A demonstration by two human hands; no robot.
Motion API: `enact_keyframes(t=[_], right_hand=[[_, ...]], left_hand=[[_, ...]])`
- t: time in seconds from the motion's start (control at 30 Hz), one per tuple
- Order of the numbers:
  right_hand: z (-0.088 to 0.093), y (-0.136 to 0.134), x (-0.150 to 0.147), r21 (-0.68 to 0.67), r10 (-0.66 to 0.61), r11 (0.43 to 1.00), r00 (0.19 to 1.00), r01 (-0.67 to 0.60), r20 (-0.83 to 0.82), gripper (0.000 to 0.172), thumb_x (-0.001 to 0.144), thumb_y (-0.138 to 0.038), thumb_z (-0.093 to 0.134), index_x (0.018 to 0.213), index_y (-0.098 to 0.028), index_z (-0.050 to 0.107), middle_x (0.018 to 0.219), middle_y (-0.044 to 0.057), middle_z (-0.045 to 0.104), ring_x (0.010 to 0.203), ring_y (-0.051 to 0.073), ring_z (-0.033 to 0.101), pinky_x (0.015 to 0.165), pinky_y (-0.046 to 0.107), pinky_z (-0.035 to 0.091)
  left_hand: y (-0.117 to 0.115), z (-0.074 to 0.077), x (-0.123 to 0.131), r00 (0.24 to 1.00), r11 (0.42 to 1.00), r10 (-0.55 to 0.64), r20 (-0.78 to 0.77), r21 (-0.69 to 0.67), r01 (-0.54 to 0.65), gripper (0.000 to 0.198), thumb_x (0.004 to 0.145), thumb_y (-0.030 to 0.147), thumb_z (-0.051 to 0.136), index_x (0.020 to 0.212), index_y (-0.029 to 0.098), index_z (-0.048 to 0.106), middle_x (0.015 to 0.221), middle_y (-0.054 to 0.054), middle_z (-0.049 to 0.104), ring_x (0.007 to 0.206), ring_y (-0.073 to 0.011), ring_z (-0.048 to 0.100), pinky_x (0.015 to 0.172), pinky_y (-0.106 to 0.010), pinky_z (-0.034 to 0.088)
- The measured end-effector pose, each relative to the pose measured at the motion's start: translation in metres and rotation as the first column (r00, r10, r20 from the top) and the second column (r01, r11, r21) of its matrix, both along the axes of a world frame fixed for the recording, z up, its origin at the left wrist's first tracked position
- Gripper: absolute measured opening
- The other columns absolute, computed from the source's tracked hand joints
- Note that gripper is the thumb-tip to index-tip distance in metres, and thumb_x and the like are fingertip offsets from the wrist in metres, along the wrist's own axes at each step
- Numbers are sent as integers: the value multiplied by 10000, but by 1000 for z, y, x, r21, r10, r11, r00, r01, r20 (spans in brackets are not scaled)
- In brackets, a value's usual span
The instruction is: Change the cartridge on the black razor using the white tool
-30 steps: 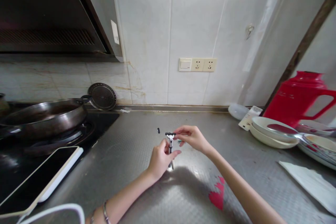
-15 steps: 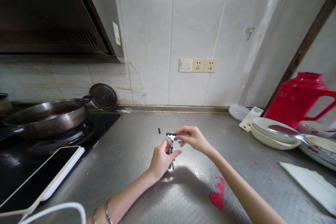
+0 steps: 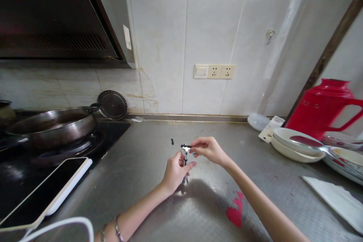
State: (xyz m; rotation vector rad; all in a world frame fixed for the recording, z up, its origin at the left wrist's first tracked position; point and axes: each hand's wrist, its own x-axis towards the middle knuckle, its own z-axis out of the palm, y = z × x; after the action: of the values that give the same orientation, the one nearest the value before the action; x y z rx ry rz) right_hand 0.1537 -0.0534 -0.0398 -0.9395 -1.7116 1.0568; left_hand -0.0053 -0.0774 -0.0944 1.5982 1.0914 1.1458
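My left hand (image 3: pixel 175 172) is closed round the slim shaft of a small T-shaped silver-and-black tool (image 3: pixel 186 155), held upright just over the steel counter. At its top lies a short black bar (image 3: pixel 185 146), level across the silver head. The fingertips of my right hand (image 3: pixel 208 150) pinch the right end of this bar. Whether the bar is fixed to the head or only rests against it, I cannot tell. A small black piece (image 3: pixel 172 141) lies on the counter beyond my left hand. Something small, partly hidden, shows under my right fingers.
To the left, a steel pan (image 3: pixel 53 126) sits on the black stove, with a white-edged tablet-like device (image 3: pixel 45 193) in front. A white cable (image 3: pixel 65 221) loops at lower left. Stacked plates (image 3: pixel 295 151), a red thermos jug (image 3: pixel 323 106) and a white napkin (image 3: pixel 334 200) stand right.
Both hands keep the same grip and place. The view has shifted very slightly; the bar at the tool's top looks almost unmoved.
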Motion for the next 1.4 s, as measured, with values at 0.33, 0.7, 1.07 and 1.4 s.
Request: enact_keyframes(t=[0.33, 0.7, 1.07, 1.4], right_hand=[[-2, -1, 0, -32, -8, 999, 1000, 8, 0, 234, 633, -315, 707, 765, -125, 674, 685, 54, 698, 688, 185, 668, 673, 308, 537], [-7, 2, -5, 51, -54, 997, 998, 53, 27, 239, 698, -325, 656, 834, -129, 665, 744, 56, 689, 677, 166, 646, 574, 273, 548], [-9, 13, 4, -62, -184, 977, 952, 204, 244, 396, 831, -466, 438, 808, -113, 616, 668, 71, 670, 465, 105, 587, 332, 153, 390], [-29, -5, -54, 2, -5, 1000, 893, 4, 450, 287, 837, -293, 415, 646, -149, 575, 520, -3, 615, 353, 56, 458, 374, 150, 324]], left_hand=[[0, -2, 1, 1000, 1000, 0, 4, -16, 0, 327, 715, 415, 620, 680, 201, 375, 427, 67, 493, 340, -102, 498, 340, -179, 373], [13, -4, -6, 1000, 1000, 5, 19, 5, -5, 302, 699, 417, 643, 698, 179, 457, 468, 52, 530, 355, -95, 494, 344, -182, 380], [43, -1, -18, 960, 996, -5, 281, -82, 29, 441, 760, 527, 540, 959, 134, 564, 902, -118, 693, 724, -205, 682, 663, -304, 530], [48, 1, -28, 980, 988, -91, 175, -104, 110, 548, 799, 557, 448, 1077, 107, 591, 1017, -131, 678, 887, -219, 649, 817, -322, 473]])
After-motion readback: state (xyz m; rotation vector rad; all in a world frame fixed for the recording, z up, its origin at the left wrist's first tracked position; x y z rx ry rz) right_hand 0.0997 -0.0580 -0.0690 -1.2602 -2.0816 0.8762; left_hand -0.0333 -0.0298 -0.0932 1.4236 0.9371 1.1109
